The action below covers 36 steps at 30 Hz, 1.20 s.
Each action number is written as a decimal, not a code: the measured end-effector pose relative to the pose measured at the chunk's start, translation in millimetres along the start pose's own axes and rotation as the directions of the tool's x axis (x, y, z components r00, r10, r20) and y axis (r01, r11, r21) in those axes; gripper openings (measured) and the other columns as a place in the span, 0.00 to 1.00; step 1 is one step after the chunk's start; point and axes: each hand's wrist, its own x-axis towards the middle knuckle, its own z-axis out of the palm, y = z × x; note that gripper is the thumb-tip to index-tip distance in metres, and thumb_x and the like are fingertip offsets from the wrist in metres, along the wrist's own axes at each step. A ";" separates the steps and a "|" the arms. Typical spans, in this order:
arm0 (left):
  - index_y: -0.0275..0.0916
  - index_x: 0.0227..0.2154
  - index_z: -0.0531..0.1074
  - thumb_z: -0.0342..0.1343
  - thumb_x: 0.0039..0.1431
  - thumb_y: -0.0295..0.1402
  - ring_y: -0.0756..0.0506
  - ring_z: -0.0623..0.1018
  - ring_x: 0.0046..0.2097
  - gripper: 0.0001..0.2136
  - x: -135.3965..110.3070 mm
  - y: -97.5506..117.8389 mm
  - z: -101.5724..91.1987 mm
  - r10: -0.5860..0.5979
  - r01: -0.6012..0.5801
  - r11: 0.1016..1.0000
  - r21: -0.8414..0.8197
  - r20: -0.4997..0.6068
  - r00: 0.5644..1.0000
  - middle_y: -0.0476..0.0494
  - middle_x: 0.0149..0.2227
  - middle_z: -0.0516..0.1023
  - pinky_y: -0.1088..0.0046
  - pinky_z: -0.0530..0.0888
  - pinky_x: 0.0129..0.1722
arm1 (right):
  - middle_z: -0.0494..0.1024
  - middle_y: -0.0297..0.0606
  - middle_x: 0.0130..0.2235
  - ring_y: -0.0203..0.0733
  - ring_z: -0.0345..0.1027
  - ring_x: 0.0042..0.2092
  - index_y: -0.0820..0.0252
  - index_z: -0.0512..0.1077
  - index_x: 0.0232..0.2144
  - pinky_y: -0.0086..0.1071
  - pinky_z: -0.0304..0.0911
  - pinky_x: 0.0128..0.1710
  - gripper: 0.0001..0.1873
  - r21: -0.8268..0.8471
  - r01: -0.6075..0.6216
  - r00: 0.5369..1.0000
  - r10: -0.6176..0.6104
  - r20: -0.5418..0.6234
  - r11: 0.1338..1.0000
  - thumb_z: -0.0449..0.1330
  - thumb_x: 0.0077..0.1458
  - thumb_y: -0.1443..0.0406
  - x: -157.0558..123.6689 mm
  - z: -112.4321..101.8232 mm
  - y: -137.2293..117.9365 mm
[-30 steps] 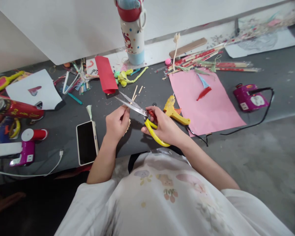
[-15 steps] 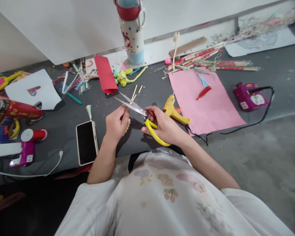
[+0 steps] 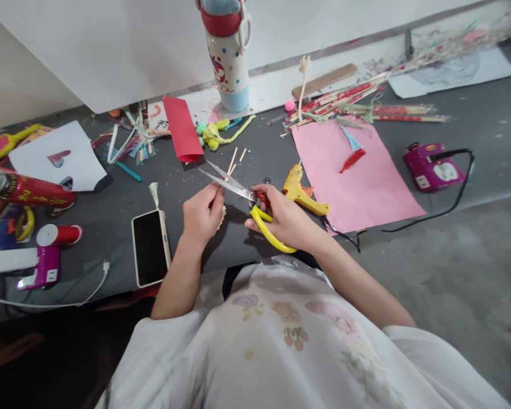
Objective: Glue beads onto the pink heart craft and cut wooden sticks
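My right hand [image 3: 283,218] is closed around the yellow handles of a pair of scissors [image 3: 238,190]. Their blades are apart and point to the left, over the fingertips of my left hand. My left hand [image 3: 202,213] is closed in a pinch, and a pale, bumpy-edged piece of wooden sticks [image 3: 222,218] shows from under its palm side; the rest is hidden. Thin wooden sticks [image 3: 231,161] appear just beyond the blades, one crossing behind them. A short cut stick [image 3: 242,154] lies on the dark table nearby.
Right of the scissors lies a yellow glue gun [image 3: 300,190], beside pink paper [image 3: 353,176] with a tassel on it. A phone [image 3: 150,249] lies left of my left hand. Behind are folded red paper [image 3: 183,130] and a tall bottle [image 3: 227,62]. A purple power socket [image 3: 434,167] sits far right.
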 end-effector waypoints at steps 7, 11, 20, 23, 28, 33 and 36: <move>0.41 0.38 0.77 0.46 0.67 0.39 0.50 0.76 0.30 0.15 2.5 -0.6 0.0 0.018 -0.018 1.000 0.017 0.020 1.000 0.47 0.28 0.78 0.75 0.68 0.31 | 0.71 0.36 0.31 0.43 0.69 0.35 0.66 0.62 0.53 0.34 0.62 0.36 0.29 -0.035 -0.045 0.999 0.044 -0.026 0.998 0.62 0.55 0.55 4.6 2.7 -0.9; 0.40 0.37 0.77 0.45 0.68 0.39 0.50 0.76 0.31 0.15 5.8 2.2 -0.8 0.015 -0.018 0.998 0.056 0.040 0.999 0.47 0.28 0.78 0.74 0.67 0.31 | 0.72 0.37 0.31 0.44 0.69 0.35 0.66 0.62 0.52 0.35 0.62 0.37 0.28 -0.055 -0.052 0.998 0.050 -0.032 0.997 0.60 0.57 0.54 4.7 3.6 -1.6; 0.41 0.37 0.75 0.44 0.68 0.36 0.48 0.75 0.33 0.14 15.5 6.5 -1.2 0.045 -0.060 0.987 0.149 0.102 0.994 0.47 0.29 0.76 0.73 0.64 0.32 | 0.76 0.44 0.36 0.46 0.72 0.38 0.65 0.62 0.53 0.36 0.64 0.39 0.29 -0.007 -0.122 0.991 0.121 -0.056 0.993 0.59 0.56 0.52 7.3 8.0 -0.8; 0.40 0.39 0.75 0.44 0.67 0.35 0.48 0.75 0.34 0.13 20.5 11.4 -2.9 0.041 -0.062 0.980 0.187 0.111 0.993 0.46 0.30 0.76 0.72 0.64 0.32 | 0.77 0.45 0.38 0.45 0.72 0.38 0.65 0.63 0.52 0.35 0.64 0.38 0.29 0.032 -0.163 0.985 0.165 -0.056 0.986 0.58 0.56 0.51 7.4 8.5 -4.5; 0.39 0.34 0.75 0.48 0.64 0.32 0.49 0.73 0.32 0.10 30.8 20.5 -5.6 0.030 -0.057 0.970 0.235 0.119 0.992 0.47 0.29 0.75 0.73 0.62 0.31 | 0.77 0.44 0.39 0.44 0.73 0.37 0.62 0.63 0.52 0.35 0.65 0.38 0.29 0.067 -0.213 0.974 0.217 -0.061 0.975 0.55 0.57 0.48 4.7 12.4 -9.3; 0.39 0.29 0.74 0.49 0.63 0.32 0.49 0.71 0.31 0.11 40.5 20.7 -3.3 0.061 -0.086 0.973 0.216 0.120 0.991 0.47 0.26 0.74 0.73 0.60 0.29 | 0.76 0.43 0.37 0.45 0.73 0.36 0.62 0.60 0.53 0.36 0.65 0.37 0.29 0.098 -0.208 0.974 0.215 -0.064 0.973 0.52 0.59 0.47 3.4 18.5 -10.2; 0.39 0.28 0.74 0.48 0.63 0.33 0.49 0.71 0.31 0.11 44.6 17.7 -0.7 0.088 -0.109 0.979 0.172 0.128 0.988 0.47 0.26 0.73 0.73 0.61 0.30 | 0.77 0.48 0.42 0.48 0.74 0.41 0.64 0.59 0.55 0.38 0.66 0.41 0.29 0.096 -0.207 0.974 0.214 -0.068 0.974 0.52 0.60 0.49 3.7 19.9 -12.1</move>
